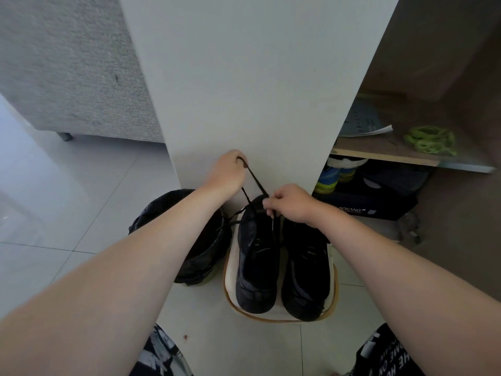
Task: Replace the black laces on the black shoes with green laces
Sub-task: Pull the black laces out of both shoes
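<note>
While the left hand (229, 170) holds one end of the thin black lace (254, 180) raised in curled fingers, the right hand (291, 203) pinches that lace at the top eyelets of the left black fabric shoe (256, 261). This shoe stands beside the right black fabric shoe (306, 272) on a white tan-rimmed stool (230, 272). Bundled bright green laces (431, 141) lie well apart on a wooden shelf (379, 153).

The left forearm (113, 267) and right forearm (393, 261) are bare as far as they show, full and smooth; the left hand (227, 172) and right hand (290, 203) are bare as well. The left leg (160, 354) wears black cloth printed with grey-white patches; the right leg (387, 354) wears black cloth with white block capitals.
</note>
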`<action>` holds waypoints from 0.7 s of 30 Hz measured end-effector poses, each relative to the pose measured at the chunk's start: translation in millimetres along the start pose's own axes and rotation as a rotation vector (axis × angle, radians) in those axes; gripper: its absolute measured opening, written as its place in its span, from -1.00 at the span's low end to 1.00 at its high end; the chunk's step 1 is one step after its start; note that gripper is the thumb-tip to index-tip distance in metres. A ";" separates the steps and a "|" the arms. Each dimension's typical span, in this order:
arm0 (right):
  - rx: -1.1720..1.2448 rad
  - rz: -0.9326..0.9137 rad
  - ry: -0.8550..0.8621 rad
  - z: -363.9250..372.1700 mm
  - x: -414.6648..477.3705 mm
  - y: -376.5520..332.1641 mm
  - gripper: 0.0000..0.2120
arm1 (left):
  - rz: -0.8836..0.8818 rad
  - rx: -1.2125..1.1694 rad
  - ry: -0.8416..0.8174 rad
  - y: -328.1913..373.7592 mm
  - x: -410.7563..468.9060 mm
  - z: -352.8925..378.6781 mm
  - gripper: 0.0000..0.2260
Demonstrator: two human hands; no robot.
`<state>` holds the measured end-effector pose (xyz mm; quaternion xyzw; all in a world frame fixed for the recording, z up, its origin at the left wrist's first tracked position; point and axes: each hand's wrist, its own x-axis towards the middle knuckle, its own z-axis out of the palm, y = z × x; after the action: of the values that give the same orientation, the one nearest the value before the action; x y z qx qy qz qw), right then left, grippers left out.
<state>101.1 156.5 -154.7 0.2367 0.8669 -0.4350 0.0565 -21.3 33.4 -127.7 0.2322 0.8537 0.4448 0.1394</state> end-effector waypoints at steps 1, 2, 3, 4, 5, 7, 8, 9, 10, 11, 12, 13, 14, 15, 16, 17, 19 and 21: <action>-0.046 0.022 -0.041 0.4 -0.2 4.2 -0.71 | -0.048 -0.040 0.019 -2.2 0.4 -0.9 -0.72; -0.052 0.046 -0.044 -0.3 -0.3 6.8 -0.70 | -0.085 -0.037 0.005 -6.4 0.1 -2.1 -0.73; -0.028 0.066 -0.016 -1.8 0.3 7.5 -0.70 | -0.120 0.009 -0.033 -11.7 -0.8 -3.6 -0.75; -0.013 0.070 0.036 -3.1 0.9 7.2 -0.70 | -0.149 0.096 -0.084 -17.8 -1.5 -4.7 -0.79; -0.024 0.055 0.098 -4.1 1.9 5.4 -0.71 | -0.162 0.220 -0.136 -22.3 -4.1 -6.9 -0.82; -0.057 -0.020 0.225 -3.9 2.9 -2.9 -0.73 | -0.091 0.490 -0.184 -26.3 -10.7 -10.9 -0.66; -0.026 -0.070 0.283 -2.8 2.7 -8.2 -0.74 | -0.011 0.594 -0.174 -25.6 -13.5 -11.4 -0.47; 0.027 -0.112 0.322 -2.3 2.0 -13.4 -0.74 | 0.080 0.667 -0.152 -21.6 -16.3 -11.7 -0.31; 0.078 -0.142 0.335 -2.4 1.3 -17.6 -0.74 | 0.180 0.702 -0.125 -15.5 -19.0 -11.8 -0.21; 0.110 -0.162 0.318 -2.4 -0.2 -21.5 -0.74 | 0.274 0.684 -0.116 -10.3 -20.0 -9.4 -0.18; 0.136 -0.177 0.281 -1.7 -2.0 -23.9 -0.74 | 0.350 0.638 -0.124 -5.4 -21.6 -6.8 -0.20; 0.166 -0.193 0.245 0.0 -3.1 -24.5 -0.74 | 0.395 0.590 -0.154 -2.0 -22.2 -3.7 -0.27; 0.190 -0.204 0.225 2.0 -3.3 -23.3 -0.73 | 0.417 0.574 -0.202 0.5 -23.0 -1.2 -0.38; 0.191 -0.211 0.229 3.8 -2.2 -20.5 -0.71 | 0.420 0.593 -0.249 2.0 -23.3 0.5 -0.52; 0.168 -0.208 0.247 5.2 -0.7 -17.6 -0.70 | 0.399 0.636 -0.287 2.7 -24.5 1.7 -0.67; 0.132 -0.196 0.272 6.1 1.5 -14.4 -0.69 | 0.366 0.676 -0.314 4.0 -26.2 1.1 -0.78; 0.073 -0.152 0.289 5.7 4.0 -9.4 -0.71 | 0.320 0.696 -0.340 4.8 -23.3 -2.3 -0.75; 0.039 -0.090 0.213 4.1 3.8 -3.9 -0.70 | 0.272 0.582 -0.331 3.9 -16.5 -4.5 -0.69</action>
<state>95.5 152.7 -155.6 0.2436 0.8691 -0.4264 -0.0600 -8.2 23.6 -121.4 0.4427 0.8716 0.1539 0.1434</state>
